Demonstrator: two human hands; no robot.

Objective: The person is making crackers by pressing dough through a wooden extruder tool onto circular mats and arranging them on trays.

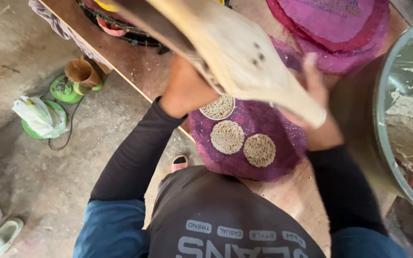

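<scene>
Both hands grip a wooden press (244, 57), the left hand (185, 88) clamped under its near side and the right hand (314, 95) on the paddle end, tilting it above a purple woven mat (249, 169) on the tabletop (134, 67) where three round noodle nests (227, 136) lie; more pink mats (340, 33) are stacked beyond, beside a dough-filled metal basin (383, 114).

Three noodle discs (237, 134) lie on a mesh mat (264, 157) on the table (292, 196). Stacked mats (340, 28) lie behind; a basin (383, 119) stands right. A wooden press (244, 52) is above the discs.
</scene>
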